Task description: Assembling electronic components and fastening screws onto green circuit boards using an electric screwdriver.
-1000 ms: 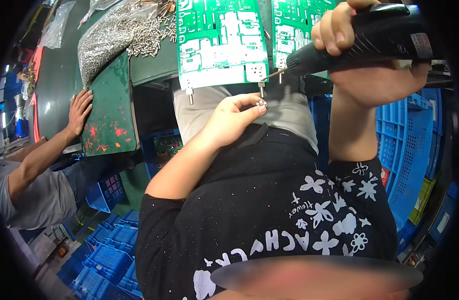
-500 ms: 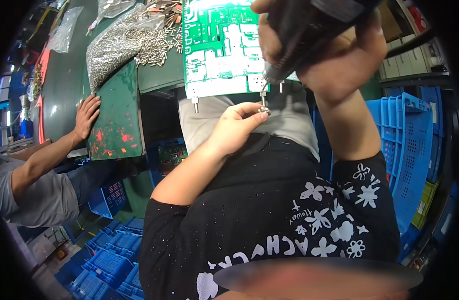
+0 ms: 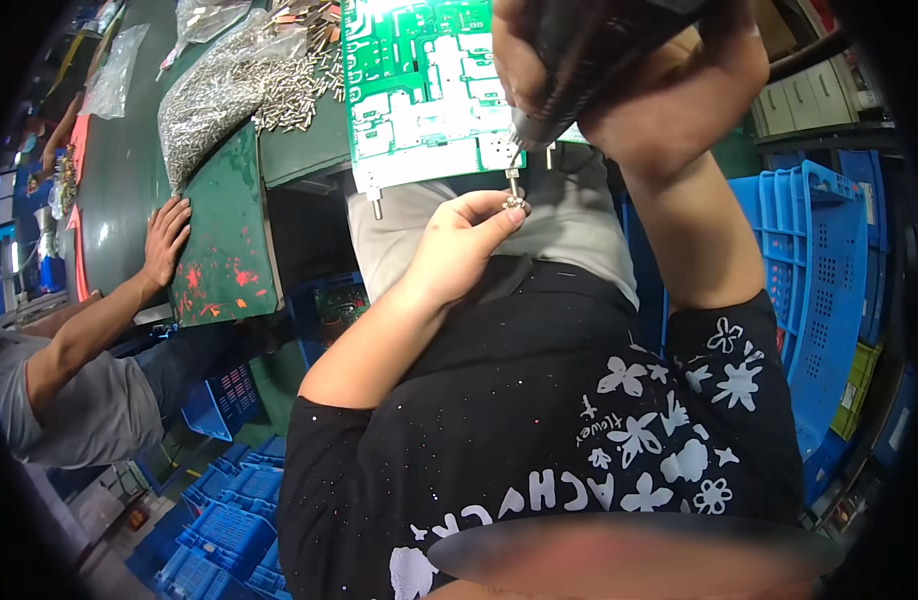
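The left hand point(image 3: 464, 247) pinches a small cluster of shiny metal fasteners point(image 3: 516, 203) between thumb and fingertips, just off the near right corner of the green circuit board point(image 3: 419, 125). The right hand point(image 3: 669, 125) is wrapped round a black power screwdriver point(image 3: 604, 50), its bit angled down to that corner of the board. Whether the bit sits in a screw, I cannot tell. Below the bit, a metal standoff point(image 3: 513, 182) projects from the board's near edge, its lower end by the left fingertips; a second standoff point(image 3: 376, 203) projects from the board's near left corner. Left of the board lie loose metal cylinders point(image 3: 294, 95) and a clear bag of small metal parts point(image 3: 204, 120). Farther left of the board, a co-worker's hand point(image 3: 166, 240) rests on the green worktop point(image 3: 219, 265). A blue plastic crate point(image 3: 814, 300) stands right of the board.
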